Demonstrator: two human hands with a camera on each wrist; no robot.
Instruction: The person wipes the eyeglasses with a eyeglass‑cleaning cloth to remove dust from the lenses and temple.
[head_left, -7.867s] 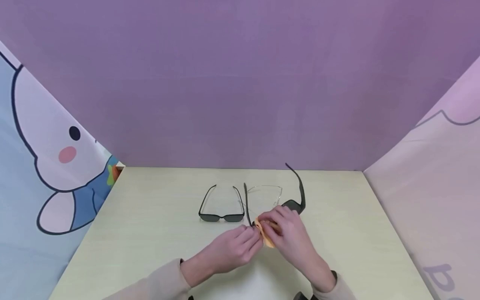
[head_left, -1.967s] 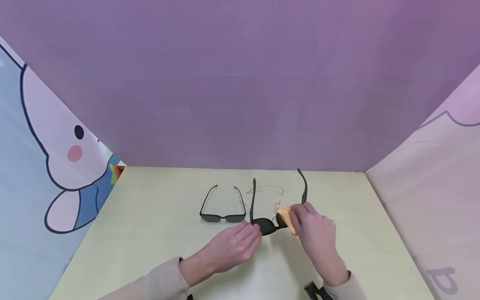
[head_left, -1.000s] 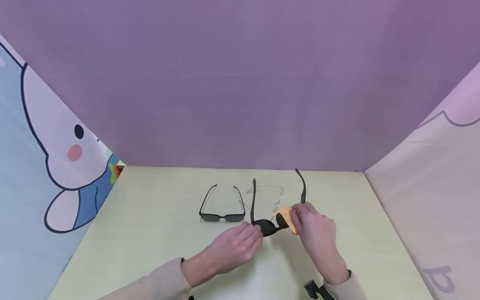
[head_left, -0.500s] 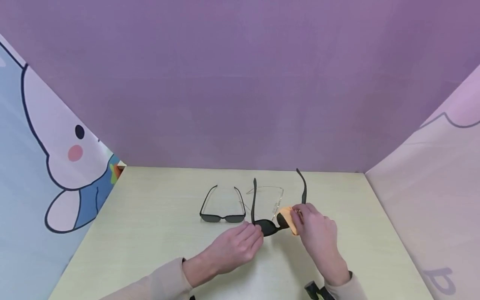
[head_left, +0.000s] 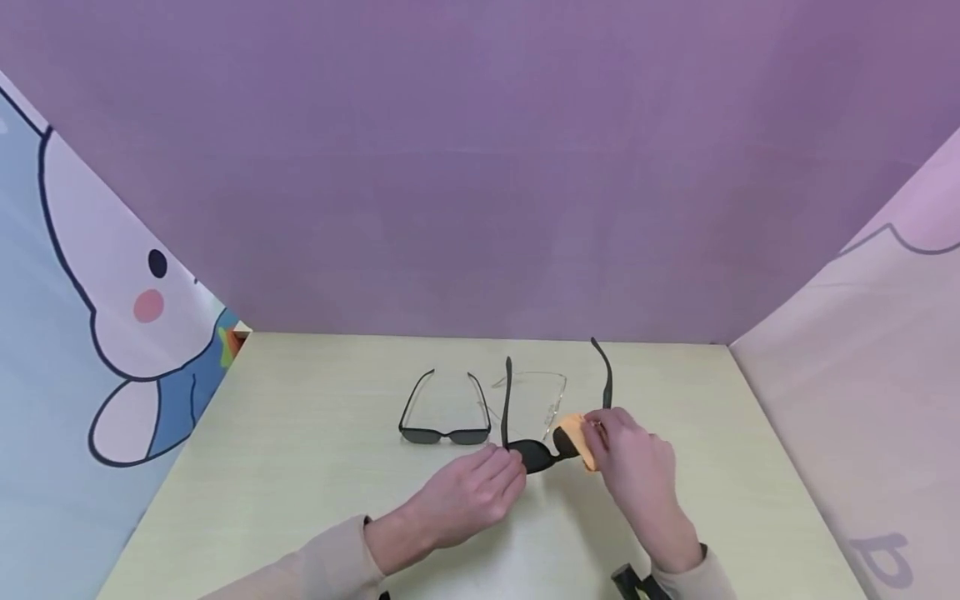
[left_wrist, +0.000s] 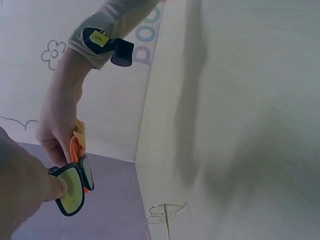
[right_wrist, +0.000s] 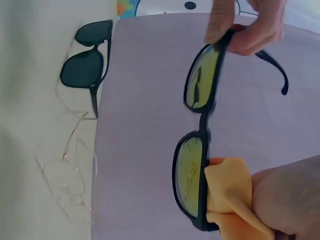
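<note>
Left hand (head_left: pixel 476 492) pinches the dark sunglasses (head_left: pixel 531 457) at the frame end by the hinge, fingers curled on it. Right hand (head_left: pixel 637 467) grips the orange cloth (head_left: pixel 581 442), which is bunched against the lens nearest that hand and hides part of it. Sunglasses sit between both hands, lifted off the table (head_left: pixel 300 467), temples unfolded and pointing away from the person.

Other eyewear: second dark pair (head_left: pixel 446 436) rests on the table just beyond the left hand, temples open; wire-framed glasses (head_left: pixel 553 408) lie past the held pair, in the gap between the hands.

Step in hand reads as wiping the right-side lens; cannot tell from one moment how clean it is. Next move likely calls for a steady left pinch while the right fingers work the cloth over the rest of that lens, light pressure, no twisting at the bridge. Main risk: bare fingertips smudging the lens.
</note>
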